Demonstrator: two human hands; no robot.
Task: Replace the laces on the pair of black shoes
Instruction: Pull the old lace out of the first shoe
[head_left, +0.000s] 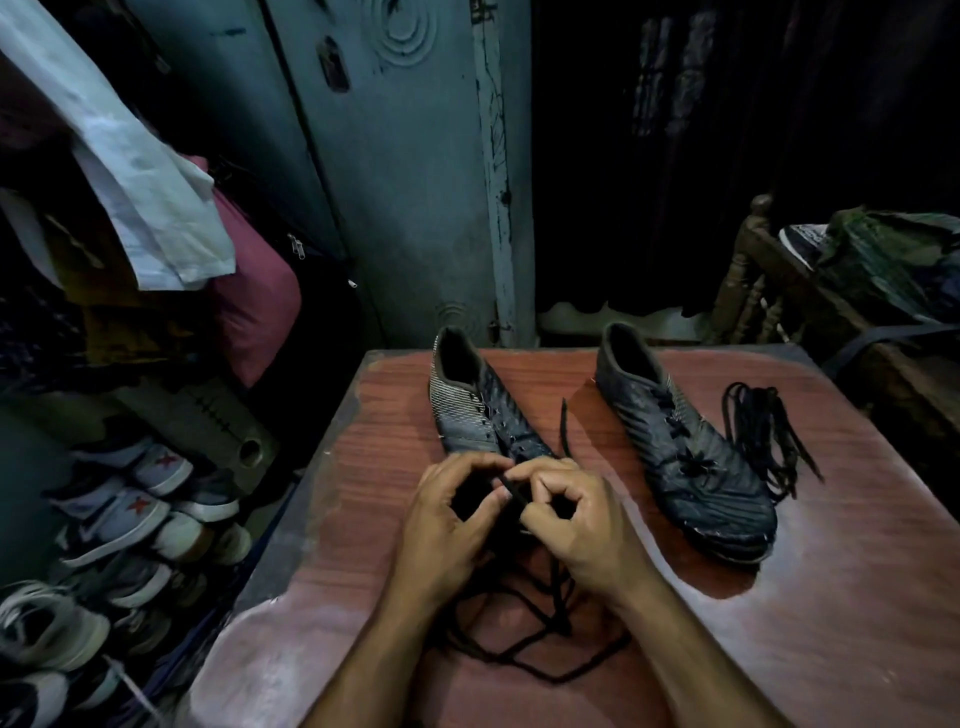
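Where fingers pinch: thin black lace (511, 491), woven.

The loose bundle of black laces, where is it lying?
In the head view, the loose bundle of black laces lies on the wooden table, right of the right shoe.

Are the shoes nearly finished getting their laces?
About halfway, it seems. The right shoe already has a lace threaded through it, and a loose lace bundle lies beside it. Both hands, left hand and right hand, pinch a black lace at the left shoe, whose upper eyelets look empty.
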